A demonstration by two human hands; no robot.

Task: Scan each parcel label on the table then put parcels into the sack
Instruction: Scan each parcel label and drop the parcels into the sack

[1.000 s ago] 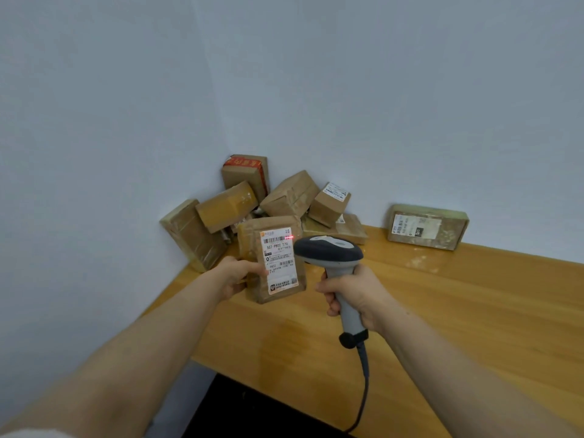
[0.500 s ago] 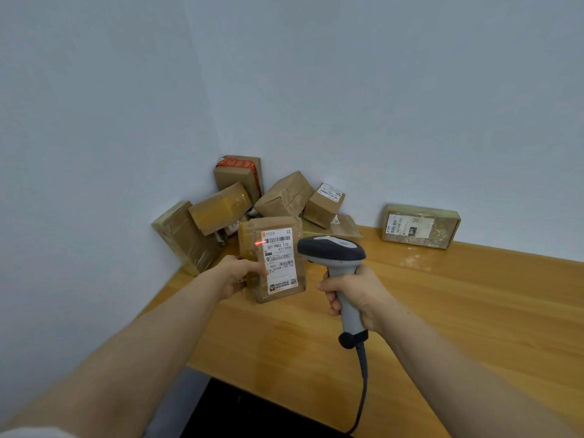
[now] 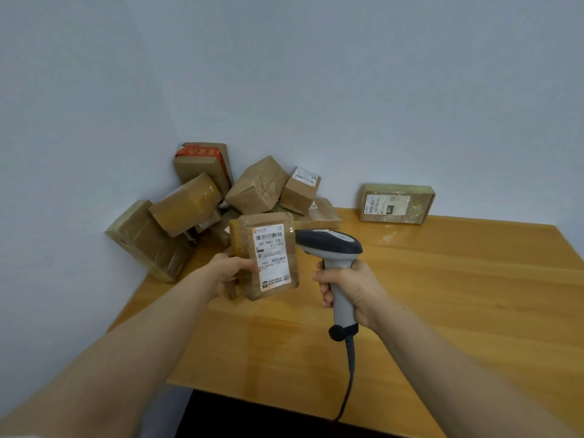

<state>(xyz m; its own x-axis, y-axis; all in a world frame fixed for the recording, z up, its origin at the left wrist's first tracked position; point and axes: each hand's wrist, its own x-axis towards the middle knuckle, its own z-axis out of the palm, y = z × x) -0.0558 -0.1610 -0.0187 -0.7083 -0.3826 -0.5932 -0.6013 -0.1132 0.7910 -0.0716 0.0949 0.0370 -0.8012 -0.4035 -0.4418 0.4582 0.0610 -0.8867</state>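
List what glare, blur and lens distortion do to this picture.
Head view: the wide-angle lens bends the wall corner; head view: pale glare streaks the yellow wooden table before the lone flat cardboard parcel; head view: the white label on the brown taped parcel in the left hand has sharp large print, blurred fine print.

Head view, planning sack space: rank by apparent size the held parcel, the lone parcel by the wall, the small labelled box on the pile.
1. held parcel (nearest camera, so unsure)
2. lone parcel
3. small labelled box
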